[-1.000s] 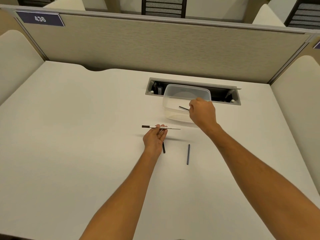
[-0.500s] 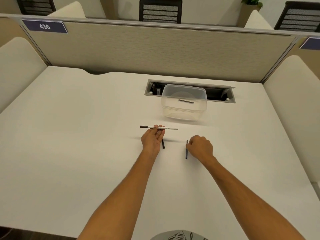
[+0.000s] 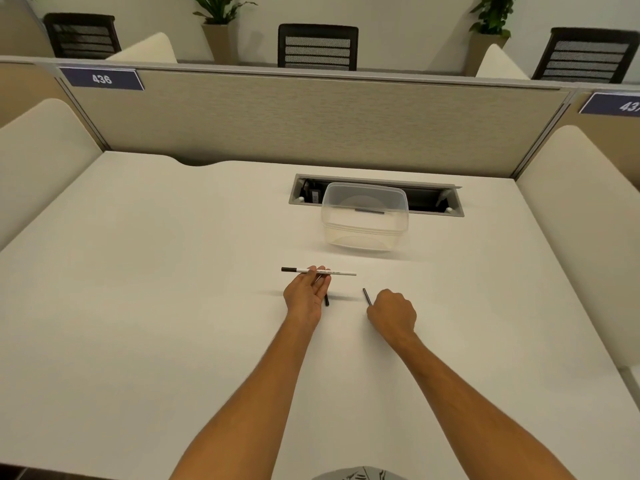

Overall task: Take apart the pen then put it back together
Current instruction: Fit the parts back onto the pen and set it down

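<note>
**Pen barrel held level while a dark part is picked up from the desk**

The white pen barrel (image 3: 322, 271) is pinched near its middle between the fingers (image 3: 320, 276) of the left hand (image 3: 306, 295) and kept roughly level above the desk (image 3: 145, 306). Its dark tip extends to the left of the fingers and its pale, open-looking end to the right of them. This hold is judged to be a presenting one: the barrel is steadied with that pale end turned toward the other hand, so that a part can be fed into it.

The right hand (image 3: 393, 313) is closed into a loose fist, and a thin dark rod (image 3: 366, 296) is gripped in it. Only the rod's far end is seen, projecting up and left out of the fingers; the rest is hidden inside the hand. Whether the rod is already lifted clear of the desk cannot be told.

A short black piece (image 3: 326, 300) lies on the desk just below the left fingers, partly hidden by the palm. It is judged to be set aside there within easy reach for a later step.

Well beyond both sets of fingers, a clear plastic container (image 3: 363, 233) is seen standing on the desk, and another slim dark part (image 3: 370, 211) is kept inside it, where it cannot roll away.

The task is judged to be at reassembly, with the rod to be lined up with the barrel's open end next.
</note>
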